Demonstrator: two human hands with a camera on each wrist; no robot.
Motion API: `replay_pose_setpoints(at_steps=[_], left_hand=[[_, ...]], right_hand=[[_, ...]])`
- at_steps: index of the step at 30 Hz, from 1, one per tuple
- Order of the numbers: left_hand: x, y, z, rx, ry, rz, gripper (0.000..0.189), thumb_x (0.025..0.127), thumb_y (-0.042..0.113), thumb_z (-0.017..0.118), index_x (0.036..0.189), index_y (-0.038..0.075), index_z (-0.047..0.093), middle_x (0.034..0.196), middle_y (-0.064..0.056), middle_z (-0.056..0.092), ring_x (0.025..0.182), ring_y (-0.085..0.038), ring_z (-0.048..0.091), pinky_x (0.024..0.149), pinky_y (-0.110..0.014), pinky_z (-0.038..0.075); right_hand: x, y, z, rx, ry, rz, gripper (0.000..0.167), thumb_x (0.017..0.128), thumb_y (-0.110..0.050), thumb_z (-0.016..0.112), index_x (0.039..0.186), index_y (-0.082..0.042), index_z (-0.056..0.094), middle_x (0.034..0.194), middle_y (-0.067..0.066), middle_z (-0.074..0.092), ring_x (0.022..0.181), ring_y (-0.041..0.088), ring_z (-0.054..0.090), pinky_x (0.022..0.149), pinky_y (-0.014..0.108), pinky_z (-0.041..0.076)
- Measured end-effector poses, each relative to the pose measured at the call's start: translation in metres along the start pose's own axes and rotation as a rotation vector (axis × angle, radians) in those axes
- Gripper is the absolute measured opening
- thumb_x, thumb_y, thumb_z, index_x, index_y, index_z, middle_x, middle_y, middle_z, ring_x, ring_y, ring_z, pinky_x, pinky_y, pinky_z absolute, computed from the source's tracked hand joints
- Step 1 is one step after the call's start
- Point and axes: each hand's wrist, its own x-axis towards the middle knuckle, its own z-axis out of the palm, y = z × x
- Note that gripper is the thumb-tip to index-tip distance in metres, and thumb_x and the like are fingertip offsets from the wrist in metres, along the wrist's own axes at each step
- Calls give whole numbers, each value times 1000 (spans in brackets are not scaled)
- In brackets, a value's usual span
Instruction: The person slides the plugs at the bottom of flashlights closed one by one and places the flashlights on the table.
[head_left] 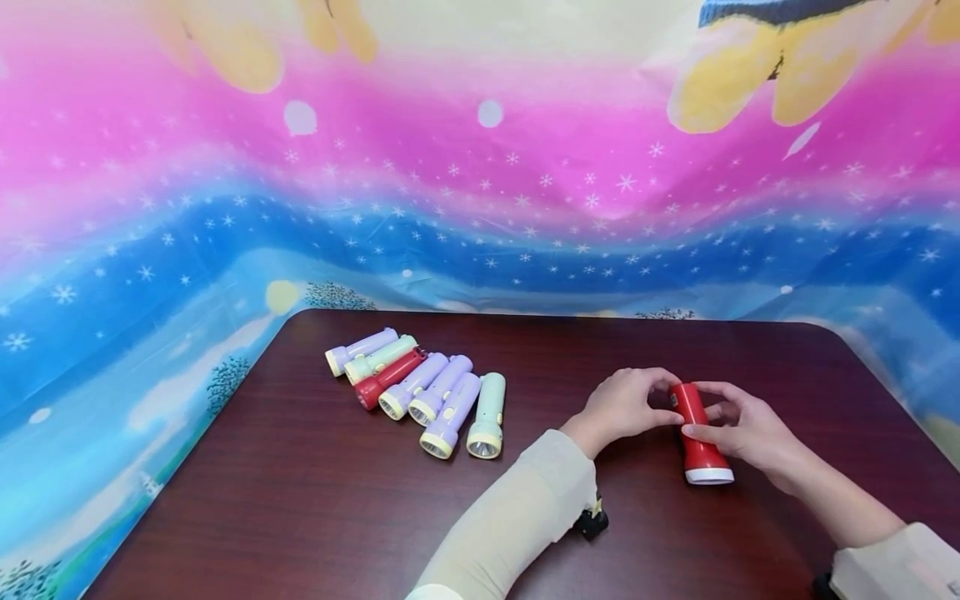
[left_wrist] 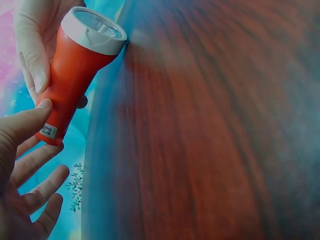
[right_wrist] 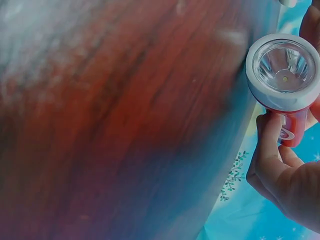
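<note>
A red flashlight (head_left: pixel 699 433) with a white head rim points its lens toward the near side of the table. My right hand (head_left: pixel 753 429) grips its barrel from the right, thumb across the upper side. From the left, my left hand (head_left: pixel 626 404) pinches the tail end between thumb and fingertips. In the left wrist view, the left hand's (left_wrist: pixel 22 170) other fingers are spread below the tail, by a small printed label (left_wrist: pixel 48 131). The right wrist view shows the clear lens (right_wrist: pixel 284 70) and the right hand's (right_wrist: pixel 287 180) fingers below the head.
To the left lies a slanted row of flashlights: several lilac ones (head_left: pixel 453 412), a red one (head_left: pixel 390 377) and pale green ones (head_left: pixel 491 408). They rest on a dark wood table (head_left: pixel 300 500). A patterned cloth (head_left: pixel 450 192) hangs behind the table and along its sides.
</note>
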Motion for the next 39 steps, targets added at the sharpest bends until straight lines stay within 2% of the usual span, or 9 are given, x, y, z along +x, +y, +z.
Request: replay_pose_setpoints(at_steps=[8, 19, 27, 39], left_hand=[[1, -1, 2, 18, -2, -38, 43, 84, 43, 78, 123, 34, 64, 110, 20, 69, 92, 6, 60, 76, -12, 48], [4, -4, 5, -9, -28, -34, 43, 85, 39, 78, 125, 31, 66, 108, 16, 68, 91, 3, 59, 75, -10, 47], [5, -2, 6, -19, -51, -64, 41, 84, 39, 79, 122, 30, 67, 106, 16, 69, 87, 5, 57, 76, -13, 49], [5, -2, 5, -2, -78, -107, 42, 83, 43, 79, 122, 32, 69, 109, 17, 70, 93, 4, 59, 80, -16, 51]], right_hand=[[2, 2, -1, -13, -25, 8, 79, 93, -24, 70, 152, 3, 26, 115, 22, 65, 89, 21, 65, 72, 33, 60], [5, 4, -1, -37, -35, 2, 81, 92, -25, 72, 151, 7, 26, 114, 23, 66, 89, 21, 66, 71, 31, 59], [6, 4, -2, -88, -27, -13, 80, 91, -27, 73, 148, 8, 29, 114, 25, 65, 90, 23, 65, 70, 31, 58], [5, 5, -1, -112, -23, -18, 77, 90, -28, 73, 146, 7, 34, 112, 22, 65, 90, 23, 64, 68, 31, 57]])
